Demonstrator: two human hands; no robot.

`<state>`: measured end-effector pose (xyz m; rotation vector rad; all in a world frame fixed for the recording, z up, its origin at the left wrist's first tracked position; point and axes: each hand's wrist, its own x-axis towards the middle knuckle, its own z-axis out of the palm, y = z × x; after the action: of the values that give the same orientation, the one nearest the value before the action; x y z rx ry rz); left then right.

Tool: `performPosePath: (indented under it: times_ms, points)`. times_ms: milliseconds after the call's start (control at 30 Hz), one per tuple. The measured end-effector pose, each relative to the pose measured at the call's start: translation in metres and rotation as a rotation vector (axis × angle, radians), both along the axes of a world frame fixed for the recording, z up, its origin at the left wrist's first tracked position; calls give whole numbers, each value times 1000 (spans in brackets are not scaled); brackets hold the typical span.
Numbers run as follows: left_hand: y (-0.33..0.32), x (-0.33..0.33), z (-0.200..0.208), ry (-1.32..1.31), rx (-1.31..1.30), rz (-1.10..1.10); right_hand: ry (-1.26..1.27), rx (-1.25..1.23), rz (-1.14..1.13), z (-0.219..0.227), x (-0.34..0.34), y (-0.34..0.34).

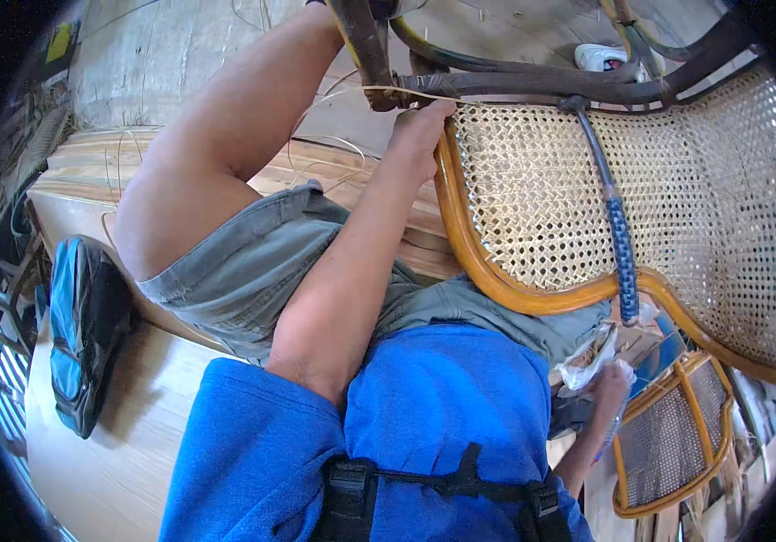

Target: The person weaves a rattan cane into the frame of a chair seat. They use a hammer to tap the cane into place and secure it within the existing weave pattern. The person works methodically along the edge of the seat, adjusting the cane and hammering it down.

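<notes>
A rattan chair lies across my lap, its woven cane panel (532, 199) edged by a curved, honey-coloured rattan frame (469, 248). My left hand (424, 134) is closed round the frame at its upper left corner; the fingertips are partly hidden. A thin pale cane strand (352, 88) runs in a loop by that hand. On the panel rests a hammer (621, 244) with a blue-and-black wrapped grip. Low at the right, my right hand (610, 390) is closed at a crumpled white plastic bag (585, 369), its fingers only partly visible.
Dark chair legs and rails (532, 86) stretch across the top. A second, smaller rattan piece (677, 434) lies at lower right. A teal-and-black backpack (81, 334) sits on the pale board at left. A white shoe (599, 58) is at the far right.
</notes>
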<state>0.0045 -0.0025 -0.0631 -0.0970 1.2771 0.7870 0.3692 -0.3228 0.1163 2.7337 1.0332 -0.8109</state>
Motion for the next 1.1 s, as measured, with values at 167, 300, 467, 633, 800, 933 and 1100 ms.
performPosePath:
  times_ms: [167,300,467,633,800,933,1100]
  points:
    - [7,4,14,-48,-114,-82,156,-145,-432,-68,-20,-105]
    - [-6,2,-2,115,74,-105,-174,91,-35,-43,-16,-68]
    - [-9,-2,4,151,41,-137,-274,384,-161,27,-16,74]
    - [-14,-3,8,33,95,-12,-4,356,324,-21,-65,206]
    - [-15,8,-7,-1,370,13,115,124,591,-33,-90,255]
    - [-15,15,-11,349,316,8,350,111,285,-19,-105,251]
    - [-8,12,-23,531,254,-241,719,-16,59,-23,-153,245]
